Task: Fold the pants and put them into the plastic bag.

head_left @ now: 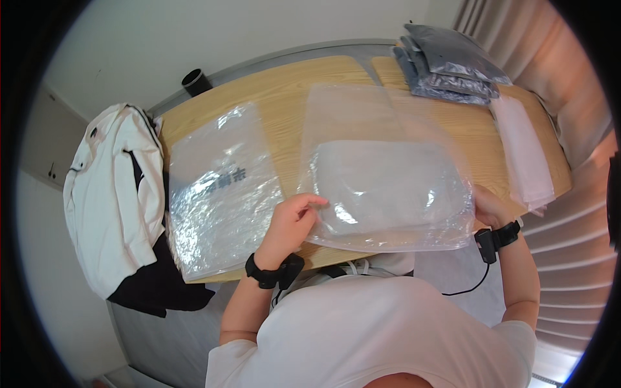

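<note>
In front of me on the table lies a large clear plastic bag [381, 239] with a pale folded item [381, 174] inside its near half. The bag's far half lies flat. My left hand [294, 223] is at the bag's near left side, index finger stretched out over the plastic and the other fingers partly curled beneath. At the right edge of the bag is my right hand [491, 208], its fingers mostly hidden by the plastic. To the left lies a flat stack of shiny clear bags [223, 194] with dark print.
Several packed dark grey bundles [453, 55] are stacked at the back right of the wooden table [284, 84]. A strip of pale pink sheeting [527, 155] lies nearer. White and black garments [116, 200] hang at the left. A black bin [196, 83] stands behind.
</note>
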Demonstrator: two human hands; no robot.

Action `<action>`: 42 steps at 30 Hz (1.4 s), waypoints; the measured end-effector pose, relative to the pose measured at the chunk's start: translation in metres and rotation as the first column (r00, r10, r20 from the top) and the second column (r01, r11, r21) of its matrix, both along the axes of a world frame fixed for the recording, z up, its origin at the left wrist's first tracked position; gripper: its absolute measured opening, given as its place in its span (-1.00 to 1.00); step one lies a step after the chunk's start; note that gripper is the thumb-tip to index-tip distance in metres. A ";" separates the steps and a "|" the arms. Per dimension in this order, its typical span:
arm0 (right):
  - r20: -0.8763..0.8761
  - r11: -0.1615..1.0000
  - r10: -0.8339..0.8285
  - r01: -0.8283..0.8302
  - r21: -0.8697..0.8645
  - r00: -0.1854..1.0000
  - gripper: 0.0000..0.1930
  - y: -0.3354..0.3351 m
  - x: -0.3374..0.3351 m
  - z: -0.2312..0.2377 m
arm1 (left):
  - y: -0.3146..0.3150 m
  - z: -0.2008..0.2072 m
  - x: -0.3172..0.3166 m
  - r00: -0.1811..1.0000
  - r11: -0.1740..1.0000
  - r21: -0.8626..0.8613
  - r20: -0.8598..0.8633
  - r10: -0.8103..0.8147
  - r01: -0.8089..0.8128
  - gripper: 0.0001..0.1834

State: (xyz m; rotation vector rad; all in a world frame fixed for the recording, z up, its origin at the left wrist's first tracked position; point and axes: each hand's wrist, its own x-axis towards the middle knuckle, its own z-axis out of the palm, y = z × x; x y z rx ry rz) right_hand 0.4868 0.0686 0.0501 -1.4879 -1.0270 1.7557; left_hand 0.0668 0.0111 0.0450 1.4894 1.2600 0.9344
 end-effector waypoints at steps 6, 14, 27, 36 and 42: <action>-0.003 0.999 0.028 -0.028 -0.035 1.000 -0.66 0.006 -0.022 0.003 | 0.008 0.000 -0.008 0.996 0.988 0.135 -0.035 0.079 -0.074 -0.66; -0.175 0.998 0.049 -0.043 0.037 0.983 -0.60 0.033 -0.033 -0.021 | 0.011 -0.005 -0.035 0.917 0.863 0.375 -0.073 0.393 -0.340 -0.55; 0.064 0.774 -0.412 0.313 0.551 0.909 -0.56 -0.051 0.085 0.096 | -0.022 -0.025 -0.040 0.831 0.942 0.238 -0.452 0.324 -0.238 -0.70; 0.023 0.577 -0.534 0.345 0.740 0.845 -0.55 -0.098 0.033 0.173 | -0.034 0.022 -0.022 0.970 0.970 0.225 -0.205 0.135 -0.088 -0.51; -0.257 0.834 -0.173 0.281 0.475 0.951 -0.45 -0.054 -0.060 0.110 | -0.038 0.026 -0.021 0.778 0.991 -0.126 0.617 0.117 -0.049 -0.22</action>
